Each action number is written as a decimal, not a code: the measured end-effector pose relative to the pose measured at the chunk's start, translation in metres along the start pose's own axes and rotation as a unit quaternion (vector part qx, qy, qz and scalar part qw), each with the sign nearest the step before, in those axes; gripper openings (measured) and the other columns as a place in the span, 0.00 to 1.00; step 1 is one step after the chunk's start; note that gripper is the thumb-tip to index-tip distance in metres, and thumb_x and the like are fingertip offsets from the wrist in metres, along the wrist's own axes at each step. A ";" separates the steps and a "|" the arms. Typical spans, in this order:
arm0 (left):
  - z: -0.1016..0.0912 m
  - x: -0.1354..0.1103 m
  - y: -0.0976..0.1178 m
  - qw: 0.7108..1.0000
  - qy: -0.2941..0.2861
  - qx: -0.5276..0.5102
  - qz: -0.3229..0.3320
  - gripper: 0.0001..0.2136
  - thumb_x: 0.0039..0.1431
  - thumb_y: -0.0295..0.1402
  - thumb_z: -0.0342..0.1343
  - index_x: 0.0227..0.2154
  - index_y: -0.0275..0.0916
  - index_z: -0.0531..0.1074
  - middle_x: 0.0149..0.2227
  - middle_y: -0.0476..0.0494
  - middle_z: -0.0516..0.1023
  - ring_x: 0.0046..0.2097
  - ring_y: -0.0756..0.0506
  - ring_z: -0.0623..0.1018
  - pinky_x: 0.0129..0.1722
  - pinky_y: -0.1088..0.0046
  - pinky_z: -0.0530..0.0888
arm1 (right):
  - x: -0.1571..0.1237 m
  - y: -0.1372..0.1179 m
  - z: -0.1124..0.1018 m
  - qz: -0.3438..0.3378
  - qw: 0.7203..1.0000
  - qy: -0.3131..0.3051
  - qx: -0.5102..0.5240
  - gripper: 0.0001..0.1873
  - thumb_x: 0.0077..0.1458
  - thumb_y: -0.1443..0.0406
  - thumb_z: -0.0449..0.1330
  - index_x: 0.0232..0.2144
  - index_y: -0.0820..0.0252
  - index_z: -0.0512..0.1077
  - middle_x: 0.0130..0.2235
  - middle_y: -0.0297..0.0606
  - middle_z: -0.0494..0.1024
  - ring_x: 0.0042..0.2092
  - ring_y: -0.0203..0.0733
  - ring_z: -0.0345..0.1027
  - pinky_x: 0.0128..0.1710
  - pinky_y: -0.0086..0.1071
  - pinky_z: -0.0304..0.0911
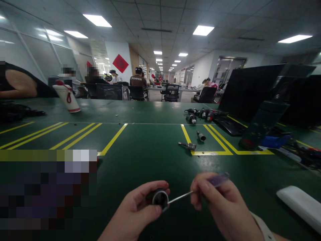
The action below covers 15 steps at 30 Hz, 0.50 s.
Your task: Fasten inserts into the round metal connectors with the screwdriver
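Observation:
My left hand (pixel 136 209) is closed around a round, hollow metal part (pixel 160 198), its dark opening turned toward me and to the right. In my right hand (pixel 218 197) is a screwdriver (pixel 180 197) with a purplish see-through handle and a thin metal shaft. The shaft's tip meets the rim of the round part; whether it reaches inside I cannot tell. Beyond my hands, a metal piece with a thin shank and a wide cylindrical end (pixel 192 146) lies on the green table, and a similar piece (pixel 201 136) lies behind it.
Yellow tape lines (pixel 213 153) mark the green tabletop (pixel 140 160). At the right are a white oblong object (pixel 299 204), a dark bottle (pixel 262 124) and black monitors (pixel 250 90). A white cup (pixel 67 97) stands at the far left. Several people sit beyond the table.

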<state>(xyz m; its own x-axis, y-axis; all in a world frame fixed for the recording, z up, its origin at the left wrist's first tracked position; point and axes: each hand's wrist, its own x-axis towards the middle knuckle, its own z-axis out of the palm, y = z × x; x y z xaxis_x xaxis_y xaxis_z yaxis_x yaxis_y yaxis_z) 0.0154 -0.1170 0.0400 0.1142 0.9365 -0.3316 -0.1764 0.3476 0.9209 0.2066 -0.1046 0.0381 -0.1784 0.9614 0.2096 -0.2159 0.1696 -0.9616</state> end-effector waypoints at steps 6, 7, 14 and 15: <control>-0.002 0.005 -0.003 1.000 -0.006 0.017 0.016 0.15 0.38 0.25 0.61 0.34 0.39 0.78 0.39 0.41 0.82 0.44 0.39 0.77 0.48 0.62 0.69 | -0.008 -0.008 0.002 -0.285 0.902 -0.121 -0.301 0.08 0.52 0.73 0.56 0.33 0.58 0.72 0.25 0.37 0.78 0.27 0.37 0.72 0.27 0.27 0.67; -0.002 0.006 -0.004 1.000 -0.011 0.018 0.019 0.15 0.37 0.25 0.61 0.34 0.39 0.79 0.39 0.41 0.82 0.44 0.38 0.77 0.48 0.61 0.69 | -0.008 -0.009 0.003 -0.310 0.887 -0.133 -0.316 0.09 0.52 0.73 0.56 0.35 0.58 0.71 0.25 0.38 0.78 0.27 0.37 0.72 0.26 0.27 0.68; -0.005 0.010 -0.009 0.999 -0.014 0.031 0.041 0.17 0.35 0.24 0.60 0.34 0.40 0.79 0.39 0.40 0.82 0.44 0.38 0.77 0.46 0.61 0.69 | -0.006 -0.011 0.004 -0.328 0.872 -0.147 -0.331 0.09 0.52 0.74 0.57 0.35 0.58 0.70 0.25 0.38 0.79 0.26 0.36 0.73 0.26 0.25 0.69; -0.004 0.009 -0.008 0.998 -0.013 0.038 0.038 0.18 0.35 0.24 0.60 0.34 0.40 0.79 0.39 0.40 0.82 0.44 0.38 0.77 0.46 0.61 0.70 | -0.006 -0.011 0.004 -0.325 0.874 -0.149 -0.329 0.09 0.52 0.73 0.56 0.35 0.58 0.70 0.25 0.37 0.79 0.27 0.36 0.73 0.26 0.25 0.69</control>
<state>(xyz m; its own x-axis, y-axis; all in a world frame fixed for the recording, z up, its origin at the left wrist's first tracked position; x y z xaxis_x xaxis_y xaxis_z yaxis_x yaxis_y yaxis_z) 0.0136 -0.1115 0.0284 0.1284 0.9584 -0.2550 -0.1116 0.2694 0.9565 0.2060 -0.1132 0.0479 -0.4862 0.5330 0.6925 0.2178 0.8413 -0.4947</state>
